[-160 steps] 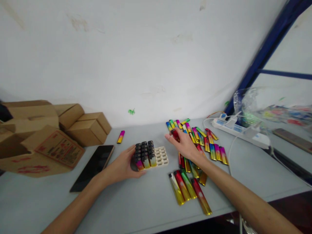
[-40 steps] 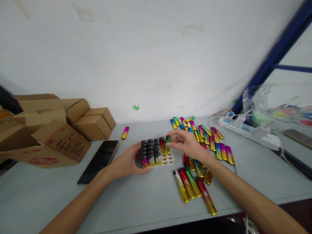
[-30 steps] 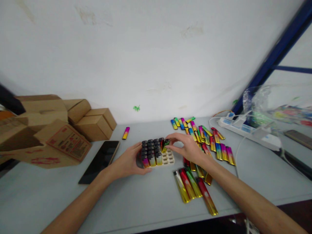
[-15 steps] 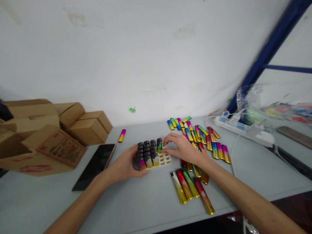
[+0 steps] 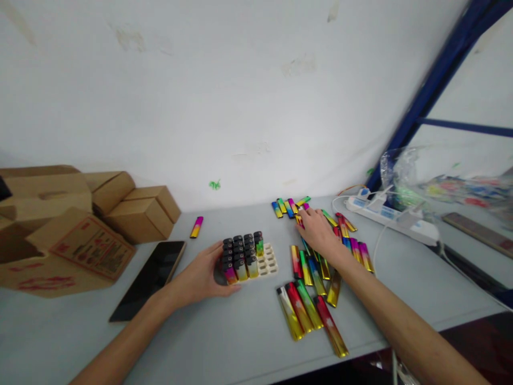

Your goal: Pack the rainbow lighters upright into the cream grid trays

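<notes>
A cream slotted tray (image 5: 269, 262) sits mid-table, its left part filled with several upright black-capped lighters (image 5: 240, 251). My left hand (image 5: 198, 275) curls around the tray's left front corner and holds it. My right hand (image 5: 318, 232) reaches back right into a spread of loose rainbow-coloured lighters (image 5: 352, 248). Its fingertips are closed together on one lighter (image 5: 299, 219) near the far row. More loose lighters (image 5: 308, 315) lie in a group near the front edge.
A dark phone (image 5: 150, 278) lies left of the tray, with cardboard boxes (image 5: 80, 224) beyond it. A single pink-yellow lighter (image 5: 197, 226) lies near the wall. A white power strip (image 5: 393, 219), a plastic bag (image 5: 441, 182) and a blue frame (image 5: 433, 80) stand at the right.
My right hand set a green-yellow lighter into the tray, let go, and moved back right to the loose pile. My left hand stayed on the tray.
</notes>
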Available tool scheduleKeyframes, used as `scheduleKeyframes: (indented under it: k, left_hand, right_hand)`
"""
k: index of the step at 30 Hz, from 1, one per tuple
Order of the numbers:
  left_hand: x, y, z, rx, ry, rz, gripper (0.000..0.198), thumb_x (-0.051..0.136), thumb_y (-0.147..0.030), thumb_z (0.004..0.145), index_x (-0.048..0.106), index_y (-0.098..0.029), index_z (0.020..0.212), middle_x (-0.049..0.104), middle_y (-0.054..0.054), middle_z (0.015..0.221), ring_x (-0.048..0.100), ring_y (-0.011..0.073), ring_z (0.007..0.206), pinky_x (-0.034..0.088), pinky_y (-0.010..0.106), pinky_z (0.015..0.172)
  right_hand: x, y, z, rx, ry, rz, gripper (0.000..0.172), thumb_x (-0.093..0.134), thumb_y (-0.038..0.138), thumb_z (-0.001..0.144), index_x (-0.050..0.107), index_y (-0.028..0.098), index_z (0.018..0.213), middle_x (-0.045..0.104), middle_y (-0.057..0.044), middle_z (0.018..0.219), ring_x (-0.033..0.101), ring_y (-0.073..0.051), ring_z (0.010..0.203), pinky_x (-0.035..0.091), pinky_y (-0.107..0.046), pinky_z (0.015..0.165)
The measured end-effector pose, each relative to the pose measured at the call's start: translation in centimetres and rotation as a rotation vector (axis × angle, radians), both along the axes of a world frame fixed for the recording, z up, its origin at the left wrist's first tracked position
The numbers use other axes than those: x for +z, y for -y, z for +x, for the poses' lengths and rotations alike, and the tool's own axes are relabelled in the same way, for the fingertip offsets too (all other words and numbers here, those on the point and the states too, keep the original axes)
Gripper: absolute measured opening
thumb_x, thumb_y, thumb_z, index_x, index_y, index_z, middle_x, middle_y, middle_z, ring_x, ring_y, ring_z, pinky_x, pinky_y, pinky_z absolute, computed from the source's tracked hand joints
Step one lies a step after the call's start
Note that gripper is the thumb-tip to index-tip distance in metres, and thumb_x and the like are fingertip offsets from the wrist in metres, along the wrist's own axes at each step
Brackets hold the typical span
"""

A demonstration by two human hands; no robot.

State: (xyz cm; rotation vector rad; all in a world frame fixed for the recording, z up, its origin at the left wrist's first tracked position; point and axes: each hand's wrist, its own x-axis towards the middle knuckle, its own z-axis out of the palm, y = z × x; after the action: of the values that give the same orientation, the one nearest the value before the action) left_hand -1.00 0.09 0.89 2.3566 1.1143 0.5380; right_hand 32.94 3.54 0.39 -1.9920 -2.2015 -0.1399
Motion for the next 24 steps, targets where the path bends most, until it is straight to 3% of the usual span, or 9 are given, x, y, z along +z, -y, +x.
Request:
scheduleKeyframes:
  k: [7,12,15,17,20,24]
  left_hand:
    - [0.0,-0.1,0.0,-0.009,0.010,0.010,0.063,0.088,-0.040,0.071,0.070,-0.022,0.129,0.073,0.010,0.129,0.072,0.0349,0.116,0.059,0.047,0.107]
    - [0.0,-0.1,0.1,-0.015,0.013,0.030,0.064,0.089,-0.037,0.071,0.069,-0.021,0.130,0.073,0.010,0.133,0.072,0.0348,0.117,0.058,0.047,0.110]
    - [-0.1,-0.1,0.0,-0.012,0.011,0.032,0.064,0.089,-0.038,0.071,0.069,-0.022,0.129,0.073,0.010,0.133,0.072,0.0340,0.117,0.059,0.048,0.109]
    - [-0.2,-0.1,0.0,-0.010,0.015,0.035,0.064,0.089,-0.039,0.070,0.069,-0.022,0.128,0.073,0.010,0.131,0.071,0.0352,0.119,0.059,0.049,0.109]
    - [-0.2,-0.1,0.0,-0.009,0.019,0.026,0.064,0.090,-0.038,0.070,0.069,-0.023,0.129,0.073,0.010,0.131,0.070,0.0361,0.121,0.059,0.049,0.109]
    - [-0.1,0.0,0.0,-0.018,0.008,0.014,0.063,0.089,-0.039,0.073,0.067,-0.022,0.130,0.072,0.010,0.133,0.070,0.0334,0.120,0.057,0.048,0.111]
  right_hand:
    - [0.1,0.6,-0.7,0.031,-0.060,-0.066,0.034,0.061,0.020,0.100,0.066,0.012,0.133,0.073,-0.021,0.126,0.063,-0.039,0.125,0.049,-0.047,0.101]
    - [-0.5,0.3,-0.6,0.184,-0.212,0.009,0.024,0.054,0.012,0.101,0.071,0.013,0.118,0.069,-0.020,0.120,0.065,-0.032,0.117,0.050,-0.042,0.102]
    - [-0.2,0.1,-0.6,0.297,-0.472,0.112,0.014,0.054,0.017,0.102,0.066,0.017,0.108,0.068,-0.015,0.112,0.067,-0.027,0.109,0.053,-0.041,0.099]
    - [0.1,0.1,-0.8,0.352,-0.733,0.087,0.009,0.053,0.027,0.105,0.058,0.020,0.107,0.070,-0.010,0.103,0.070,-0.024,0.094,0.056,-0.039,0.088]
    - [0.2,0.3,-1.5,0.424,-1.073,-0.054,0.017,0.051,0.041,0.107,0.048,0.024,0.105,0.066,-0.002,0.091,0.067,-0.017,0.072,0.056,-0.034,0.072]
    - [-0.1,0.7,-2.9,0.434,-1.282,-0.133,0.034,0.051,0.059,0.104,0.044,0.027,0.095,0.047,0.007,0.075,0.050,-0.013,0.059,0.048,-0.027,0.058]
